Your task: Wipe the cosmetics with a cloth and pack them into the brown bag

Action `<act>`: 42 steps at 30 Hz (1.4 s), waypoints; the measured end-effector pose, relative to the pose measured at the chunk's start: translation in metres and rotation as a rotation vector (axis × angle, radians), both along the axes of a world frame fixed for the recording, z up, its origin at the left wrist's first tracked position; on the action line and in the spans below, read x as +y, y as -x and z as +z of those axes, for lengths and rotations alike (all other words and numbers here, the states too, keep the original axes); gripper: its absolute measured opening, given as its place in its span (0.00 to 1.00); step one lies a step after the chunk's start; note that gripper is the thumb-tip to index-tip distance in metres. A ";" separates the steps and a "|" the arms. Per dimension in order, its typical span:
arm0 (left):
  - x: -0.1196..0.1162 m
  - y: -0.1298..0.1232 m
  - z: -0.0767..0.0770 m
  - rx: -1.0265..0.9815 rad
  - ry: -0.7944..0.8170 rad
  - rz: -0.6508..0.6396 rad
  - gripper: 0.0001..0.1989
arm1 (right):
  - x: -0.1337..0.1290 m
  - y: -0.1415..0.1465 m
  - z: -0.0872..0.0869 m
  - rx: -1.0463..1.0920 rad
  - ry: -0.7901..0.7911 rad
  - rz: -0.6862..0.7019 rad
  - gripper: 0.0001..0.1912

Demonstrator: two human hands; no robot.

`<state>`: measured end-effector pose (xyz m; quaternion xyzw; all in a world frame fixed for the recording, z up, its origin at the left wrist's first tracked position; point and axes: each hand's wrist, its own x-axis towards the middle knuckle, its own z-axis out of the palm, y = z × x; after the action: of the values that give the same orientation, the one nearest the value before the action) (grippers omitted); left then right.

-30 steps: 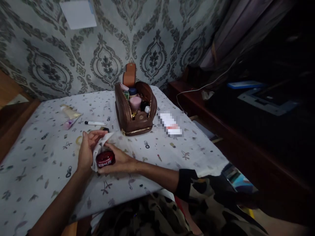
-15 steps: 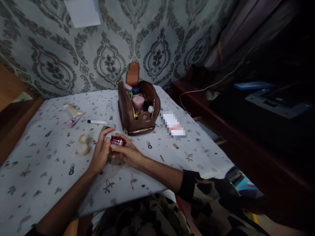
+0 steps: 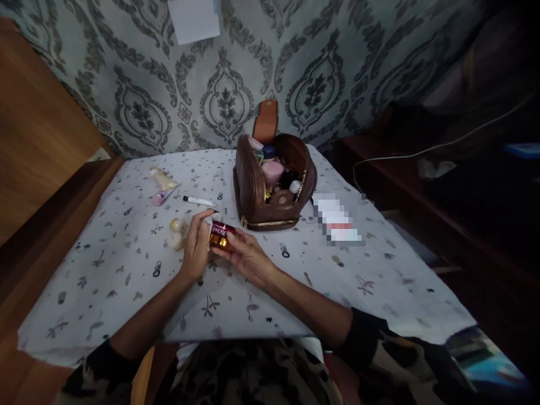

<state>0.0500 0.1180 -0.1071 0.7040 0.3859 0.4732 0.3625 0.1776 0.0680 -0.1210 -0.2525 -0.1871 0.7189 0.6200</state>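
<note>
A small jar [image 3: 221, 234] with a dark red and gold label lies on its side between my two hands, just above the table. My right hand [image 3: 247, 256] grips it from the right, thumb along the label. At the other end, my left hand [image 3: 196, 247] is closed around a crumpled white tissue [image 3: 208, 221], pressed against the jar. Behind them stands an unzipped brown cosmetic bag [image 3: 268, 211] holding a pink-lidded jar [image 3: 273, 173] and several other containers. Its flap leans back toward the wall.
Left of my hands lie two round cream-coloured items [image 3: 176, 233], a white tube with a black cap [image 3: 199, 201] and a beige tube with a pink cap [image 3: 163, 183]. A blurred-out flat object [image 3: 337, 219] lies right of the bag. Wooden furniture [image 3: 46, 107] borders the left side.
The view has swung left, so everything sits further right. My right hand has shifted on the jar, and more of its red and gold label shows. The tissue stays in my left hand.
</note>
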 end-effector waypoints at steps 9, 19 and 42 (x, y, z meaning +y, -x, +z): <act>-0.001 0.000 -0.006 0.294 -0.641 -0.326 0.22 | 0.004 -0.004 -0.009 -0.061 0.068 -0.066 0.25; 0.001 0.005 0.006 0.074 -0.088 -0.179 0.19 | 0.003 -0.007 -0.006 -0.041 0.052 0.024 0.22; 0.001 0.004 0.000 0.099 -0.121 -0.142 0.22 | 0.003 -0.001 -0.007 -0.052 0.036 0.000 0.24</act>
<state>0.0456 0.1187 -0.1068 0.7728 0.3233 0.4334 0.3325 0.1783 0.0709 -0.1284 -0.2825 -0.1902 0.7155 0.6100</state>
